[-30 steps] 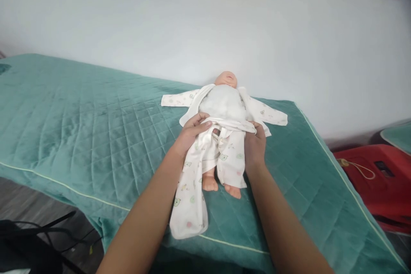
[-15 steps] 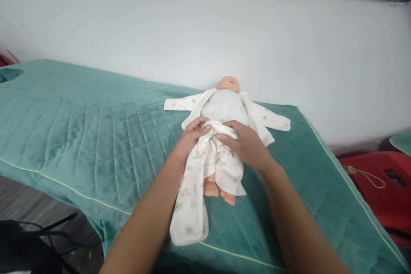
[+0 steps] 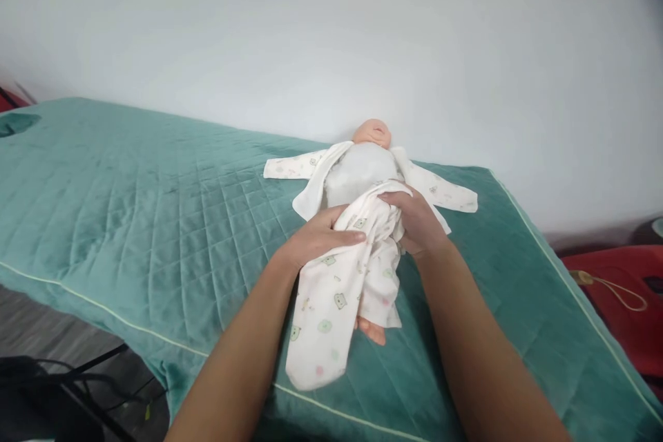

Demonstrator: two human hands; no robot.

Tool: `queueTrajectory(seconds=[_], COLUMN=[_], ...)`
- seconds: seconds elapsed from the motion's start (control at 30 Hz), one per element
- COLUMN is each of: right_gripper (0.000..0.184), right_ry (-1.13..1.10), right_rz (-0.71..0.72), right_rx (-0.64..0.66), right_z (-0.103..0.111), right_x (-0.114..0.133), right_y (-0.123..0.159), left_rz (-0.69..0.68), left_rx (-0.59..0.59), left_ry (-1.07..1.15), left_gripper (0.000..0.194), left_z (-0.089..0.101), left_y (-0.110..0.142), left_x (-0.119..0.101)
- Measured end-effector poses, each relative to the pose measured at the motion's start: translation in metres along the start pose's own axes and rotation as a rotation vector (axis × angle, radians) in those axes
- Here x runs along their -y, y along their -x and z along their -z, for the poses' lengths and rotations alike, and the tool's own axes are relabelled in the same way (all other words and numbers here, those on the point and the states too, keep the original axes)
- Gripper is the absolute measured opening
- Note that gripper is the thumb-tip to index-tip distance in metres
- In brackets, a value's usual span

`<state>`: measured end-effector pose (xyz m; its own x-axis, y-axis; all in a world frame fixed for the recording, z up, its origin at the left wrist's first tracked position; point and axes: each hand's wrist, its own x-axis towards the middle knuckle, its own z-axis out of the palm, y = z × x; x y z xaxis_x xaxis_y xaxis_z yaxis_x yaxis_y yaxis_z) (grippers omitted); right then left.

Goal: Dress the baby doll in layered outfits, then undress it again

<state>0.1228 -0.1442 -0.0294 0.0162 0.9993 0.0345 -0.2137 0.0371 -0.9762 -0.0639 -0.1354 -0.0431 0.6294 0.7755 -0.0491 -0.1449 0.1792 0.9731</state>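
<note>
here, left hand [image 3: 318, 238] and right hand [image 3: 418, 221] both hold the pants [image 3: 329, 304] between thumb and fingers, over the doll [image 3: 360, 169].

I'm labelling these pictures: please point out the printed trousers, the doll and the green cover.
Printed trousers [image 3: 322, 321], head view: on the leg nearest the camera.
Doll [image 3: 361, 169], head view: on its pale torso.
Green cover [image 3: 155, 221], head view: on its quilted top surface.

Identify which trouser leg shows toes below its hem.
The trouser leg nearer the right hand: doll toes show; the other trouser leg, by the left hand, shows none.
</note>
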Motion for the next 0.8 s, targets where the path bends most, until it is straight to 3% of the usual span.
queueTrajectory(seconds=[0.17, 0.3, 0.37, 0.43, 0.6, 0.73, 0.8], right_gripper=[0.03, 0.032, 0.031, 0.032, 0.032, 0.024, 0.027], right_ry=[0.222, 0.47, 0.504, 0.429, 0.087, 0.07, 0.096], right_rz=[-0.043, -0.083, -0.122, -0.134, -0.099, -0.07, -0.053], right_rx=[0.123, 0.344, 0.392, 0.356, 0.127, 0.031, 0.032], right_z=[-0.006, -0.009, -0.01, -0.011, -0.009, -0.012, -0.014], right_x=[0.011, 0.017, 0.018, 0.016, 0.006, 0.005, 0.007], right_y=[0.009, 0.015, 0.016, 0.015, 0.007, 0.006, 0.008], left_rz=[-0.072, -0.128, -0.115, -0.101, -0.09, 0.016, 0.053], left_rx=[-0.123, -0.262, -0.296, -0.302, -0.247, -0.075, -0.069], left_ry=[0.213, 0.197, 0.157, 0.109, -0.113, -0.243, -0.196], left_gripper=[0.046, 0.045, 0.048, 0.05, 0.053, 0.05, 0.048], left_z=[0.001, 0.007, 0.008, 0.007, 0.003, 0.004, 0.004], left_y=[-0.004, -0.009, -0.01, -0.01, -0.005, -0.001, 0.0], left_x=[0.01, 0.014, 0.014, 0.012, 0.004, -0.001, 0.0])
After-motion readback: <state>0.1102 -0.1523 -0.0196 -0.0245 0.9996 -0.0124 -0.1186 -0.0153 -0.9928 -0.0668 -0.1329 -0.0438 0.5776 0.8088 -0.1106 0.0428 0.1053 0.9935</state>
